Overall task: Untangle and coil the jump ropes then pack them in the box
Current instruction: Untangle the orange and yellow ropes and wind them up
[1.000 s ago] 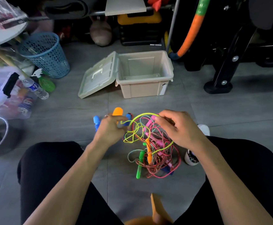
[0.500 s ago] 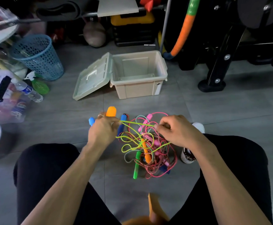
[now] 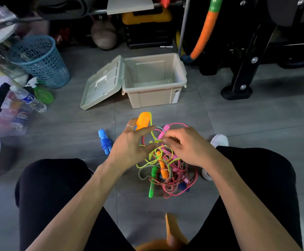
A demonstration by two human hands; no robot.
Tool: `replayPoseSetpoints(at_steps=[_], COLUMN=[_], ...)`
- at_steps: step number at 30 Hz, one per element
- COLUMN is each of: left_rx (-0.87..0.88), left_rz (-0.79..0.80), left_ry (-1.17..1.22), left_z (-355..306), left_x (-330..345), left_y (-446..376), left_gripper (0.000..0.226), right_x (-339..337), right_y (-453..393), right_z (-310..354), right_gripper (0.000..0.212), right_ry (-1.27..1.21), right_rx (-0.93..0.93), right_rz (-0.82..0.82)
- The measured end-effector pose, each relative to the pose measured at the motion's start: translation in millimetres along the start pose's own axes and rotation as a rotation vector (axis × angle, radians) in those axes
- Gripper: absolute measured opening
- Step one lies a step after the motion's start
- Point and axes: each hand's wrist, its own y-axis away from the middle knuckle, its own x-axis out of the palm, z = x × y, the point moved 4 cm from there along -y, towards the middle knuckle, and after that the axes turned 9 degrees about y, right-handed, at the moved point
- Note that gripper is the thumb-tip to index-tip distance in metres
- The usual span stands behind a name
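A tangle of jump ropes (image 3: pixel 167 171) in pink, yellow-green and speckled cord, with green and orange handles, lies on the floor between my knees. My left hand (image 3: pixel 129 147) holds an orange handle (image 3: pixel 142 121) that sticks up behind its fingers, while its thumb and forefinger are spread. My right hand (image 3: pixel 189 145) pinches the yellow-green rope (image 3: pixel 155 141) just above the tangle, close to my left hand. A coiled blue rope (image 3: pixel 104 142) lies on the floor to the left. The beige box (image 3: pixel 154 98) stands beyond with nothing in it, its lid (image 3: pixel 102 84) hinged open to the left.
A blue mesh basket (image 3: pixel 40 60), a water bottle (image 3: pixel 30 101) and a green spray bottle (image 3: pixel 43 94) stand at the left, beside a clear bin (image 3: pixel 4 113). A black equipment foot (image 3: pixel 237 91) is at the right. My white shoe (image 3: pixel 219 140) is beside the tangle.
My hands have come together, so the yellow-green stretch between them is shorter. My left thumb and forefinger have spread open. The view has shifted slightly.
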Motion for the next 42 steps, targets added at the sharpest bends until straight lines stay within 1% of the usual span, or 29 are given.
replayPoseSetpoints(at_steps=[3, 4, 6, 8, 10, 11, 12, 14, 15, 16, 17, 19, 21, 23, 24, 25, 27, 28, 30, 31, 33, 34, 35, 38, 39, 40, 42], left_rx=[0.123, 0.128, 0.097, 0.053, -0.082, -0.185, -0.296, -0.466, -0.496, -0.478, -0.414, -0.256, -0.091, 0.045, 0.069, 0.077, 0.066, 0.054, 0.051, 0.046, 0.016, -0.013, -0.063, -0.260, -0.280, -0.260, -0.136], left_rz=[0.092, 0.079, -0.053, -0.248, -0.400, -0.412, -0.356, -0.125, -0.008, 0.076, 0.120, 0.119, 0.057, 0.029, 0.023, 0.010, -0.037, -0.068, -0.157, -0.220, -0.333, -0.341, -0.297, -0.021, 0.012, 0.011, 0.017], left_ry=[0.050, 0.042, 0.005, 0.009, 0.024, -0.005, -0.064, -0.132, -0.121, -0.104, -0.090, -0.028, 0.078, 0.141, 0.162, 0.165, 0.113, 0.056, -0.023, -0.008, 0.068, 0.076, 0.046, -0.098, -0.106, -0.084, 0.009], left_z=[-8, -8, -4, 4, 22, 35, 47, 59, 59, 56, 50, 32, 14, 2, -1, -3, -4, -3, -1, 1, 8, 14, 19, 35, 36, 33, 19], left_x=[2, 1, -7, -26, -47, -53, -53, -38, -26, -16, -9, -2, -3, -4, -4, -5, -7, -9, -15, -20, -32, -34, -33, -16, -12, -10, -6], left_y=[2, 2, 0, -6, -11, -13, -12, -7, -3, 0, 0, -1, 0, 4, 5, 6, 5, 4, 2, 0, -4, -5, -7, -3, -1, 0, -1], left_gripper=[0.018, 0.013, 0.013, 0.012, 0.011, 0.011, 0.011, 0.011, 0.010, 0.009, 0.011, 0.025, 0.036, 0.031, 0.025, 0.017, 0.006, 0.005, 0.004, 0.005, 0.005, 0.003, 0.007, 0.011, 0.012, 0.016, 0.033], right_x=[1, 2, 6, 10, 12, 10, 8, -2, -8, -13, -16, -15, -9, -4, -3, -1, 3, 4, 6, 5, 4, 4, 3, 0, 0, 1, 5], right_y=[0, 0, 0, 2, 6, 8, 9, 9, 8, 8, 8, 7, 6, 5, 4, 4, 4, 5, 6, 6, 7, 7, 7, 4, 4, 3, 3], right_z=[3, 3, -1, -12, -24, -27, -26, -18, -12, -6, -2, 1, 1, 3, 4, 5, 4, 1, -11, -19, -34, -38, -39, -25, -19, -15, -9], right_gripper=[0.021, 0.021, 0.029, 0.040, 0.041, 0.040, 0.038, 0.032, 0.030, 0.028, 0.027, 0.029, 0.031, 0.029, 0.028, 0.027, 0.035, 0.037, 0.033, 0.032, 0.042, 0.046, 0.047, 0.044, 0.041, 0.037, 0.032], right_ry=[-0.048, -0.060, -0.052, 0.002, 0.058, 0.061, 0.034, -0.079, -0.118, -0.126, -0.116, -0.070, -0.015, -0.016, -0.029, -0.036, -0.033, -0.028, 0.004, 0.036, 0.120, 0.156, 0.160, 0.050, 0.031, 0.026, 0.048], right_rx=[-0.006, 0.002, 0.059, 0.154, 0.235, 0.245, 0.230, 0.139, 0.084, 0.040, 0.014, -0.017, -0.039, -0.041, -0.044, -0.041, -0.013, 0.011, 0.085, 0.133, 0.228, 0.259, 0.264, 0.174, 0.150, 0.132, 0.100], right_rz=[-0.008, -0.016, -0.001, 0.083, 0.198, 0.220, 0.198, 0.023, -0.077, -0.143, -0.165, -0.130, -0.057, -0.020, -0.020, -0.017, 0.009, 0.025, 0.046, 0.057, 0.116, 0.149, 0.158, 0.058, 0.040, 0.044, 0.074])
